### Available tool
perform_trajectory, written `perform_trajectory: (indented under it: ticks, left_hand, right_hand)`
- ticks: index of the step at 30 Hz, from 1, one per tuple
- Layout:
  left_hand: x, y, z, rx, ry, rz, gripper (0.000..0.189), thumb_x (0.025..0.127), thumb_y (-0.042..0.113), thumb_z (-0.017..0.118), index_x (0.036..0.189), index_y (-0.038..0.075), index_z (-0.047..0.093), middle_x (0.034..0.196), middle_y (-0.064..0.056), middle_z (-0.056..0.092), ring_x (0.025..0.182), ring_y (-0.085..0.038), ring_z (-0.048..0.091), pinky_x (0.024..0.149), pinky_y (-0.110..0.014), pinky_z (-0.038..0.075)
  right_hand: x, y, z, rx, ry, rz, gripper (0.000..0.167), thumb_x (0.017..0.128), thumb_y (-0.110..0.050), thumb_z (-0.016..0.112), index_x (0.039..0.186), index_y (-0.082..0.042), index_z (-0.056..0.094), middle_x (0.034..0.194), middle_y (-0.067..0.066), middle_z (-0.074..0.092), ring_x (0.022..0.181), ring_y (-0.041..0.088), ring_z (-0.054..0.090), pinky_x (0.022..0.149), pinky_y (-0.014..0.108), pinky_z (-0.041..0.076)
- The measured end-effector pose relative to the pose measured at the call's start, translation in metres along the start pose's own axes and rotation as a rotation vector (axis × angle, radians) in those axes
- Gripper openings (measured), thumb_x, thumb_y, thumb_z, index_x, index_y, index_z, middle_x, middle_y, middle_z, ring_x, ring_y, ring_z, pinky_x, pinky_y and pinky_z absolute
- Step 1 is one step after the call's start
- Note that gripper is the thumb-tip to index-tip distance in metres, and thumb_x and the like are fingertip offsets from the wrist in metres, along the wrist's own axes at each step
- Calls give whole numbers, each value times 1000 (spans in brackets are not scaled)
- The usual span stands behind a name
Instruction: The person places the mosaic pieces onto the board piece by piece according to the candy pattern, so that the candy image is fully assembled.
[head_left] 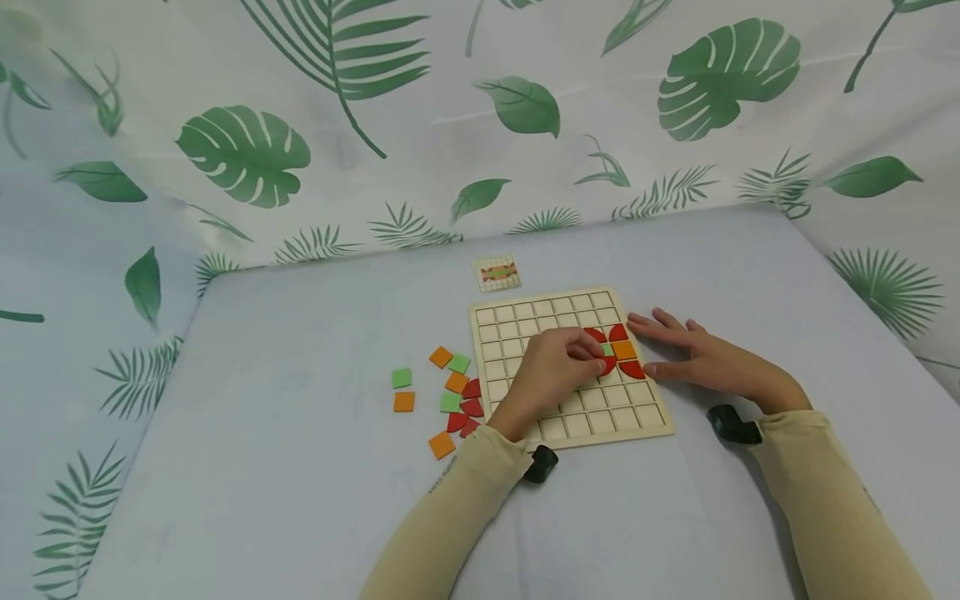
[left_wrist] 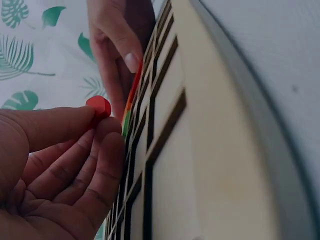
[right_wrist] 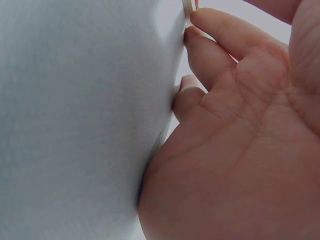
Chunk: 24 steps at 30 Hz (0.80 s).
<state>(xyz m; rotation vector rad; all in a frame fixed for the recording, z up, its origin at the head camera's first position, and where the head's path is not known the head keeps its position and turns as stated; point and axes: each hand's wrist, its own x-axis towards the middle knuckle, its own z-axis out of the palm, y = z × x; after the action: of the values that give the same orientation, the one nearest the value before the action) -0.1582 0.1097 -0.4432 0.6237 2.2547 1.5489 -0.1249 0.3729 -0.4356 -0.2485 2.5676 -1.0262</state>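
My left hand point(head_left: 553, 371) is over the wooden grid board point(head_left: 555, 429), pinching a small red quarter-circle tile point(left_wrist: 99, 106) between thumb and forefinger, raised off the board in the left wrist view. Beside those fingertips, an orange square tile point(head_left: 624, 349), a green tile point(head_left: 607, 351) and several red quarter-circle tiles point(head_left: 632, 370) sit in the grid's right part. The left hand partly hides this group. My right hand point(head_left: 701, 360) lies at the board's right edge, fingers extended and loosely spread, its side resting on the table in the right wrist view.
Left of the board lie loose orange squares point(head_left: 403, 402), green squares point(head_left: 402, 378) and red quarter-circles point(head_left: 472, 389), some against its edge. A small pattern card point(head_left: 497, 273) is behind the board. A leaf-print curtain point(head_left: 420, 100) hangs around the white table point(head_left: 300, 417).
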Motion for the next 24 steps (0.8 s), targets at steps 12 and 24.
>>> perform_trajectory:
  ticks: [12,24]
  left_hand:
    - [-1,1,8,240,-19,166,7,99,3,75,94,6,78,85,6,71,77,-4,60,73,-14,48]
    - [-2,2,18,282,40,196,11,99,0,72,93,7,75,83,5,69,74,-5,57,69,-13,45]
  right_hand:
    - [0,0,1,14,3,-2,80,100,-27,76,166,-4,37,175,21,20,161,47,-3,123,65,-13]
    - [0,1,1,20,6,-6,80,100,-26,76,166,-4,37,175,21,19,161,47,-3,123,65,-13]
